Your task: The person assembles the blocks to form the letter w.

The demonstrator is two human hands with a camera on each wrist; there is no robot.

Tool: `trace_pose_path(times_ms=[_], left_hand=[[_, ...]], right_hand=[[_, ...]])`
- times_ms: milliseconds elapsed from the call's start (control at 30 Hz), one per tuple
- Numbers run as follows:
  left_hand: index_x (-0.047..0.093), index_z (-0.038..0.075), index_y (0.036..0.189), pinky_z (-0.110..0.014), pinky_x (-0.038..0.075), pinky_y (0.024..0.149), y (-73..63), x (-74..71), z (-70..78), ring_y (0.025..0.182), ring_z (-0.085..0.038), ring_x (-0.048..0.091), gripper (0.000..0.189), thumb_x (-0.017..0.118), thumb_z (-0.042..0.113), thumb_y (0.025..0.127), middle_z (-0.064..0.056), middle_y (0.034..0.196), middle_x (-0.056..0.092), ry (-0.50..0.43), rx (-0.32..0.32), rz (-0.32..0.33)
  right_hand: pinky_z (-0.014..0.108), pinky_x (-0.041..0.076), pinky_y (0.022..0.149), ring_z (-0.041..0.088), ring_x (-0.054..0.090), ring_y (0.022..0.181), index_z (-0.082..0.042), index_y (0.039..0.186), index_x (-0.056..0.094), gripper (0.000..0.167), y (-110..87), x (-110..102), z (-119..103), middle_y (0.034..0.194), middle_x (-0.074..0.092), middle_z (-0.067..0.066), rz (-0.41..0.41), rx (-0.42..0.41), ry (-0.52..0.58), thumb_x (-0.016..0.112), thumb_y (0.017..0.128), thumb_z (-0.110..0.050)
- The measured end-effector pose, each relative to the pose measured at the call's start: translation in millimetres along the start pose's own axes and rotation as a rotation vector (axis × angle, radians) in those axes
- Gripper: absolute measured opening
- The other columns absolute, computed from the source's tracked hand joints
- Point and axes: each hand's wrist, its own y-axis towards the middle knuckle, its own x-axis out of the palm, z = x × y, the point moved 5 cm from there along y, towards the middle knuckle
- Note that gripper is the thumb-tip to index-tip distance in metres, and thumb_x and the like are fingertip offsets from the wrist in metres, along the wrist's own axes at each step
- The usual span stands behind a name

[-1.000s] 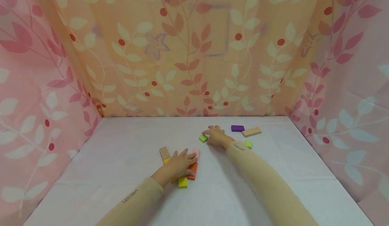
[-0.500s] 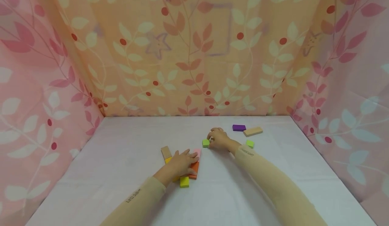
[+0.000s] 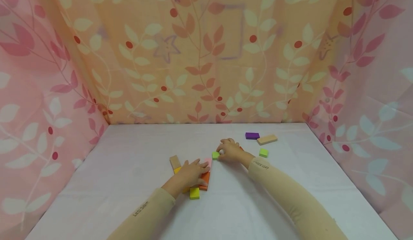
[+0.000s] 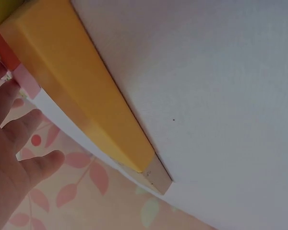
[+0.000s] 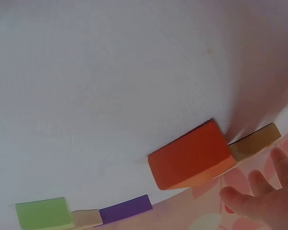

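Note:
My left hand [image 3: 190, 175] lies with fingers spread over a group of wooden blocks at the table's middle. Its fingers touch the orange block [image 3: 205, 180] and pink block [image 3: 208, 161]. Beside it lie a golden-yellow block [image 4: 81, 81], a natural wood block [image 3: 175, 161] and a yellow block [image 3: 194, 193]. Just beyond the pink block, my right hand [image 3: 231, 151] pinches a small green block [image 3: 215, 156] between thumb and fingers. A red-orange block [image 5: 192, 155] lies behind the right hand, mostly hidden in the head view, with a brown wood block [image 5: 257, 142] adjoining it in the wrist view.
Toward the back right lie a purple block [image 3: 252, 136], a natural wood block [image 3: 267, 139] touching it and another green block [image 3: 263, 153]. Patterned cloth walls [image 3: 206, 71] enclose the white table [image 3: 135, 150] at the back and sides.
My right hand has come nearer the left hand's group, its fingers closing on the small green block, which has turned and shifted toward the pink block. The left hand has stayed in place.

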Motion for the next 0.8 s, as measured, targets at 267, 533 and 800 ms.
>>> trace_pose_path(times_ms=[267, 533, 800], left_hand=[[0.052, 0.021, 0.143, -0.061, 0.028, 0.108, -2.1, -1.2, 1.0, 0.141, -0.028, 0.031, 0.068, 0.067, 0.052, 0.084, 0.004, 0.151, 0.042, -0.010, -0.003, 0.001], [0.051, 0.020, 0.143, -0.061, 0.027, 0.108, -4.2, -2.4, 0.6, 0.142, -0.029, 0.031, 0.068, 0.067, 0.051, 0.084, 0.003, 0.151, 0.041, -0.028, -0.005, -0.002], [0.050, 0.021, 0.144, -0.061, 0.027, 0.108, -4.1, -2.4, 1.8, 0.142, -0.029, 0.031, 0.068, 0.066, 0.050, 0.085, 0.003, 0.152, 0.040, -0.043, -0.010, -0.002]], right_hand=[[0.065, 0.027, 0.102, 0.041, 0.029, 0.136, -0.016, 0.109, 0.073, 0.028, 1.1, 2.9, 0.6, 0.145, 0.043, 0.018, 0.007, 0.011, 0.028, 0.076, 0.085, -0.029], [0.066, 0.030, 0.099, 0.043, 0.031, 0.134, -0.015, 0.116, 0.070, 0.034, -1.9, 0.0, -0.3, 0.144, 0.044, 0.020, 0.009, -0.002, 0.023, 0.075, 0.085, -0.028], [0.060, 0.026, 0.108, 0.048, 0.033, 0.132, -0.002, 0.128, 0.061, 0.043, -16.2, -24.6, 22.0, 0.142, 0.042, 0.028, 0.010, -0.044, 0.211, 0.071, 0.089, -0.017]])
